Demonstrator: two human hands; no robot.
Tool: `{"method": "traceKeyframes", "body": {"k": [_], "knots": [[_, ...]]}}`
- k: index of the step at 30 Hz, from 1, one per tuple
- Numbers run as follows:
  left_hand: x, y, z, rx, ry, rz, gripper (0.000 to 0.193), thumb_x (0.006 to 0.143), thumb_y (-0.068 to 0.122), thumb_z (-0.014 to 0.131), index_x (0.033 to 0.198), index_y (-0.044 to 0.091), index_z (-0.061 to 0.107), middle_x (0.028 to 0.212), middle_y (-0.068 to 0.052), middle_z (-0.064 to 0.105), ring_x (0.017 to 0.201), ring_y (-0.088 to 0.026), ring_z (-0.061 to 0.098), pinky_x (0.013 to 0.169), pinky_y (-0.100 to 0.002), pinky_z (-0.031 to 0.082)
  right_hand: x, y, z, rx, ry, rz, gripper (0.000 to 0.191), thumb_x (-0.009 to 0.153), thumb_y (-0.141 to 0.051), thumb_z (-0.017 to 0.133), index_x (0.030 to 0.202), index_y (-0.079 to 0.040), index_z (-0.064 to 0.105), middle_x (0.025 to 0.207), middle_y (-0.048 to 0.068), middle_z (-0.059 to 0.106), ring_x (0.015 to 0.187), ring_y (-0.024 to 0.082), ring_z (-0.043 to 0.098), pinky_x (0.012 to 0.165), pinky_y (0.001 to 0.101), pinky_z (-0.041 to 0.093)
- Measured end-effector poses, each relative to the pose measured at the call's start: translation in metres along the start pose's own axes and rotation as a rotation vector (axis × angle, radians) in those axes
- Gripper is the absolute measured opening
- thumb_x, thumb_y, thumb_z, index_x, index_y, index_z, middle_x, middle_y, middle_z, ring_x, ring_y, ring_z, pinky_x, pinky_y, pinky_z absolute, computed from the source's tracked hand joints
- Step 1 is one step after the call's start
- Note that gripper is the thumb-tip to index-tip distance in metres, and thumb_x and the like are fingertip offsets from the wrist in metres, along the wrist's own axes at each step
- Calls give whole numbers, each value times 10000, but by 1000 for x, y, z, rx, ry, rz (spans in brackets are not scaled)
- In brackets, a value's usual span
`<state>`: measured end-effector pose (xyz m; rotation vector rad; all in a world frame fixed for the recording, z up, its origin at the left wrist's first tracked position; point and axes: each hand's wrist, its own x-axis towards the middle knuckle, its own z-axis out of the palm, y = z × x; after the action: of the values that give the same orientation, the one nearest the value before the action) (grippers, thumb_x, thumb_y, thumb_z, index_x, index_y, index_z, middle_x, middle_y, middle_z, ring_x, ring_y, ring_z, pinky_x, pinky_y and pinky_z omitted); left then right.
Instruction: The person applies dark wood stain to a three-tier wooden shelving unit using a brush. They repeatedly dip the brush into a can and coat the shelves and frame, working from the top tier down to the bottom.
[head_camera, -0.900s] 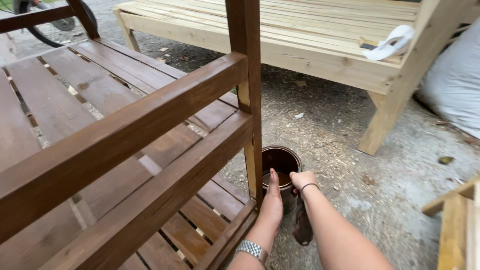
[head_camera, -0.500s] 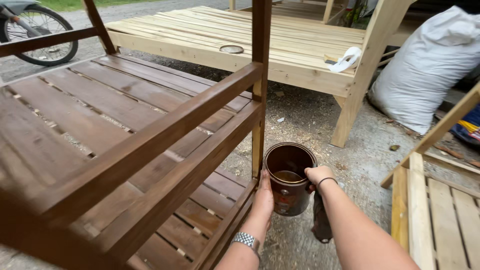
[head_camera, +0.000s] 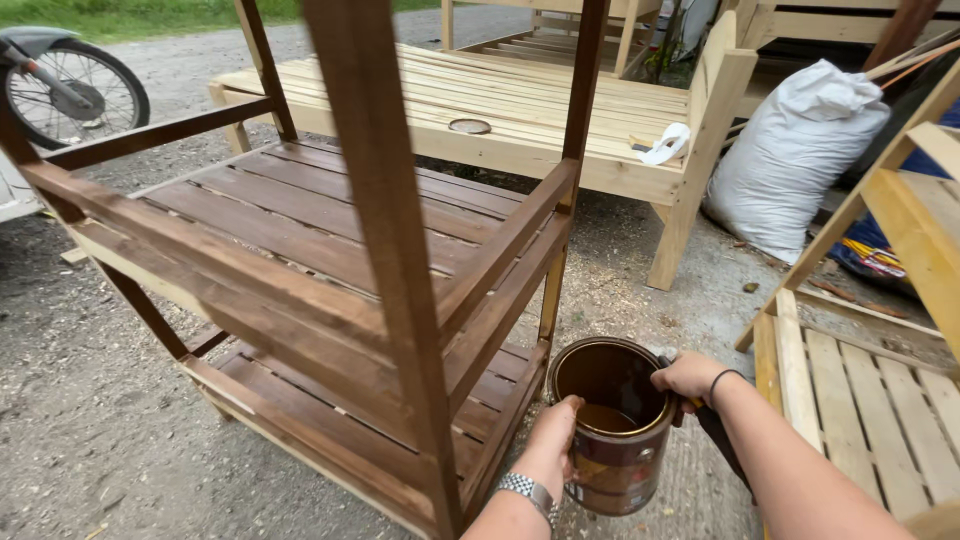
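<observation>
Presently both hands clasp the stain can beside the brown shelf: left hand on its side, right hand at the rim. Staining step; steady carriage needed.

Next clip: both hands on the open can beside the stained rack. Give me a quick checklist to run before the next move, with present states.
1. Left hand gripping the can at its side: ok.
2. Right hand on the can's far rim: ok.
3. Can upright, brown liquid level well below the rim: ok.
4. Lid off: ok.
5. Can clear of the brown rack: ok, close to its corner leg.
6. Dark tool under the right wrist held securely: cannot tell.
</observation>
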<state>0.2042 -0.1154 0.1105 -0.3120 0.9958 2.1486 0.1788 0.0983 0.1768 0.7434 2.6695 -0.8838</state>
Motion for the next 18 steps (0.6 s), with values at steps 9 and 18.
{"method": "traceKeyframes", "body": {"k": [9,18], "knots": [[-93,-19,-17,279,89,9,449,933,118,555,1369,129,449,1319,-147,599,1130,-348,665,787,-528,651,-82,-5,-2,-276,-113,-39,256,763,-175,736,783,72,795,610,148,725,448,216,659,450,339,508],[-174,11,-56,412,-48,34,398,921,84,584,1312,10,562,1206,-193,680,975,-369,722,660,-507,655,-158,-57,-26,-534,-330,-19,445,978,-475,716,1064,-39,743,839,64,854,602,145,748,648,310,603]]}}
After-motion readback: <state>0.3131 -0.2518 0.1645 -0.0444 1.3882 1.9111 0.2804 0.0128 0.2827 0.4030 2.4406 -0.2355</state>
